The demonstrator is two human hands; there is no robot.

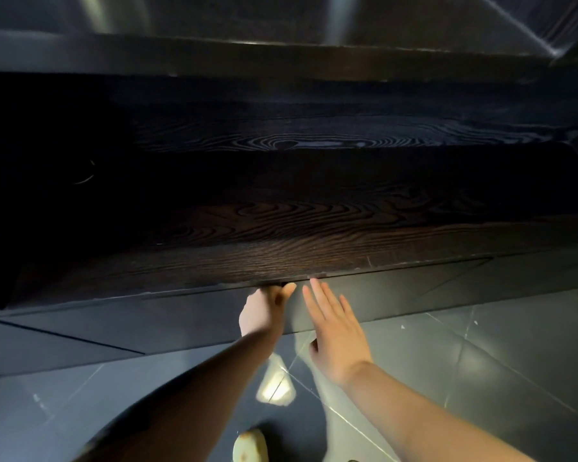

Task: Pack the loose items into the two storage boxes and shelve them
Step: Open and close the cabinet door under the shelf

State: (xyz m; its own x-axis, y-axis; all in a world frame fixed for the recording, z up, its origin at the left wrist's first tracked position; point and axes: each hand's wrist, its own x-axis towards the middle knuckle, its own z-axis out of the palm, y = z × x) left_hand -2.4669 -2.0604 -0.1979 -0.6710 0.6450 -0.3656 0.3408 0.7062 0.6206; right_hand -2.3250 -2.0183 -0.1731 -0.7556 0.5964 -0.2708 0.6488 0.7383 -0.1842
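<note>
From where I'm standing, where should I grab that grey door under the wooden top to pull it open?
Probably at its top edge in the middle, from the front: the left hand already hooks fingers into the gap between the grey door and wooden top. The face shows no handle.

A home interior, likely — dark wood-grain shelf (281,228) over glossy grey floor tiles (481,361).

**Dark wooden shelf at the fingertips**

The shelf (281,228) is a broad, dark-brown board with bold wavy grain, lying flat in deep shadow. Its worn front edge touches the straight fingertips (314,283) of the right hand (336,335). It lies directly above the curled fingers (277,291) of the left hand (262,311).
</note>
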